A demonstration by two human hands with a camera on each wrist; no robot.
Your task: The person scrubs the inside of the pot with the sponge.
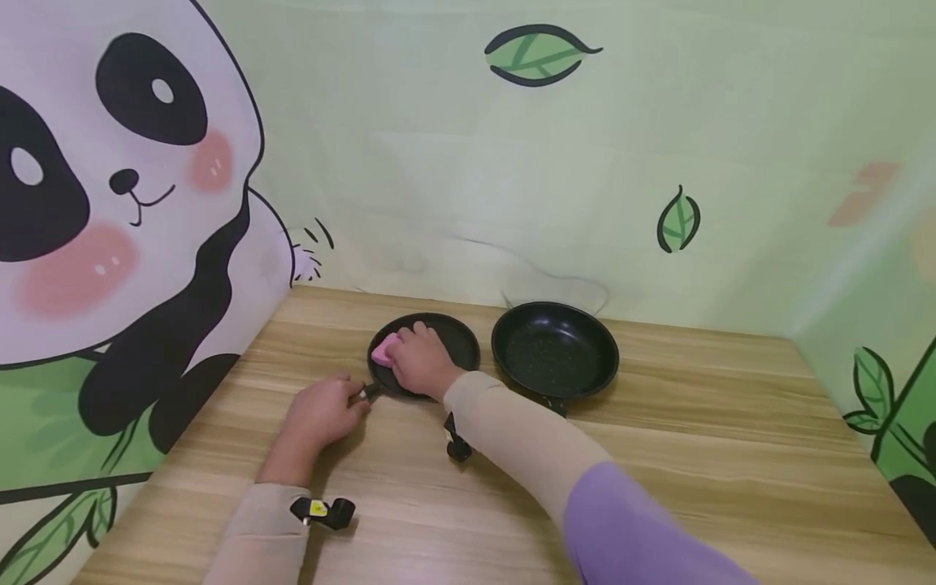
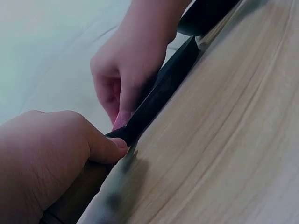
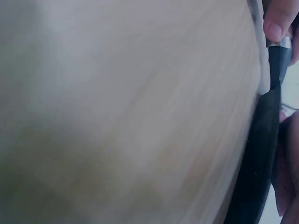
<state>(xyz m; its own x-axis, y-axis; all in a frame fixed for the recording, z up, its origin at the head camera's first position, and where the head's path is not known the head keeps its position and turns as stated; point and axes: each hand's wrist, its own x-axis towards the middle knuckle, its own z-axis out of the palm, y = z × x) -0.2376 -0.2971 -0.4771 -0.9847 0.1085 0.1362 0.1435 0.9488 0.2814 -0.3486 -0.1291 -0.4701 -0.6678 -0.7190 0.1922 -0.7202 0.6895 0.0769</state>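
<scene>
A shallow black frying pan (image 1: pixel 462 341) lies on the wooden table at the left. My left hand (image 1: pixel 322 413) grips its handle (image 1: pixel 371 391), thumb along the top, as the left wrist view also shows. Over the pan's inside, my right hand (image 1: pixel 424 361) holds a pink sponge (image 1: pixel 385 349) against the surface near the left rim. The right hand hides part of the pan's floor. In the right wrist view, the pan's dark side wall (image 3: pixel 257 158) and the left thumb (image 3: pixel 275 28) on the handle show at the right edge.
A second, deeper black frying pan (image 1: pixel 554 349) stands right of the first, its handle partly behind my right forearm. The wooden table (image 1: pixel 702 439) reaches back to a wall covering (image 1: pixel 409 162) printed with a panda and leaves.
</scene>
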